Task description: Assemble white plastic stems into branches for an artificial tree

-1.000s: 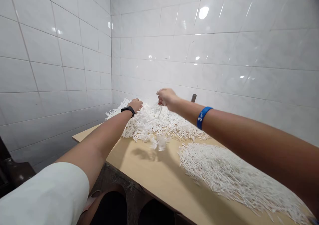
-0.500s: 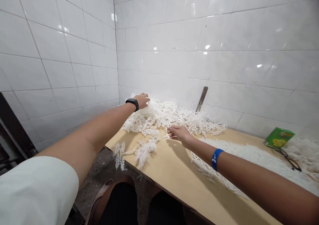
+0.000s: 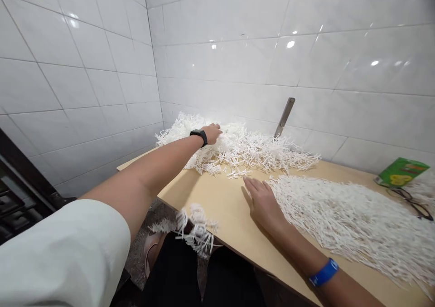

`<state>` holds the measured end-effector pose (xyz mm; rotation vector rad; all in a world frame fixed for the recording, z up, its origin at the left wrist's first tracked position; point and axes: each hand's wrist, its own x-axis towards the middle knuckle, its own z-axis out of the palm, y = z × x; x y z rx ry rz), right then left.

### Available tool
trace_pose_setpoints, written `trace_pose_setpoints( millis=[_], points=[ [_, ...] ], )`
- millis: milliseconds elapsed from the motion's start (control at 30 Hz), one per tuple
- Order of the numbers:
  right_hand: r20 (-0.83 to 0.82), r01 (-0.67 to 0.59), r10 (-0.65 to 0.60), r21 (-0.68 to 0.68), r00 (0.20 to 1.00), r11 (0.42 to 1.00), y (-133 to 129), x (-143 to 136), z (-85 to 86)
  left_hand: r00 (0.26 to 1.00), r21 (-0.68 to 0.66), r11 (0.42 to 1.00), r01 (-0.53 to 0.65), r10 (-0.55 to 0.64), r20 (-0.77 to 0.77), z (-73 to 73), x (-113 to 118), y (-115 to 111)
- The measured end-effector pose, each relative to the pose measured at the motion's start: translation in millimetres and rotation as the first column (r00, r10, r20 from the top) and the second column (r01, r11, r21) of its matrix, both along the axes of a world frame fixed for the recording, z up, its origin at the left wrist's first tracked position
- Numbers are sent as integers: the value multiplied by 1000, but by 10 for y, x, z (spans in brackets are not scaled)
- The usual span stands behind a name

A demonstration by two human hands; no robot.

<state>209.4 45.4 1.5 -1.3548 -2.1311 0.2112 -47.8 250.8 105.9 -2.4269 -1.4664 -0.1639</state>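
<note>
My left hand (image 3: 212, 133), with a black watch on its wrist, lies on a loose pile of white branching plastic-like sprigs (image 3: 244, 148) by the wall. Its fingers are stretched out, and their tips are partly lost among the strands. My right hand (image 3: 265, 205) rests open and flat on the tan tabletop (image 3: 220, 198), holding nothing. Just beyond its fingertips lies a small stray sprig (image 3: 239, 173). To its right spreads a flat layer of white strands (image 3: 353, 216). At the front edge, over my lap, hangs a blurred clump of white sprigs (image 3: 197, 230).
A green packet (image 3: 403, 172) and dark-framed glasses (image 3: 413, 202) are at the right, near more white strands. A metal bracket (image 3: 284, 116) stands upright against the tiled wall (image 3: 220, 62). Dark metal latticework (image 3: 27, 193) is at the left.
My right hand has drawn back towards me and flattened on the tabletop. My left hand has shifted over the pile. The front clump has slid over the table edge, and the view has tilted down.
</note>
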Motion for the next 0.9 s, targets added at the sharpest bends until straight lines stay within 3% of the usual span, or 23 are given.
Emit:
trace_pose_setpoints(
  millis=[67,100,167,200,233,300,367,433,600,733,800,900],
  points=[
    [-1,-95,96,122,995,988,-307,-244,-3,1000,-36,999,19,-19,-10,-107,91,17],
    [6,-246,247,125,969,961,-503,-408,-50,1000,-48,999,24,-24,-5,-162,125,17],
    [9,-545,546,-57,838,837,-909,-761,-262,1000,-66,998,21,-20,15,-265,169,8],
    [-5,-620,630,-187,777,762,-1087,-924,-423,1000,-74,997,13,-11,26,-310,180,-2],
    [-20,-592,620,-322,784,739,-1233,-1063,-606,999,-81,997,6,-3,39,-348,183,-12],
    [-25,-419,479,-528,877,739,-1404,-1250,-978,998,-87,996,2,4,64,-407,168,-39],
    [-52,-375,429,-589,902,716,-1441,-1330,-1255,996,-79,997,17,-10,89,-446,126,-71],
    [-93,-381,407,-585,908,716,-1414,-1352,-1389,993,-56,998,38,-32,110,-466,66,-111],
    [-220,-437,377,-438,900,786,-1396,-1382,-1466,986,-15,997,77,-74,150,-454,-36,-248],
    [-446,-427,274,-293,852,855,-1410,-1357,-1481,986,-70,990,123,-113,121,-443,51,-423],
    [-570,-446,263,-207,778,871,-1420,-1296,-1327,987,-125,982,141,-130,95,-443,124,-533],
    [-686,-539,331,-106,648,836,-1452,-1161,-803,988,-180,974,139,-125,86,-419,192,-690]
  ],
)
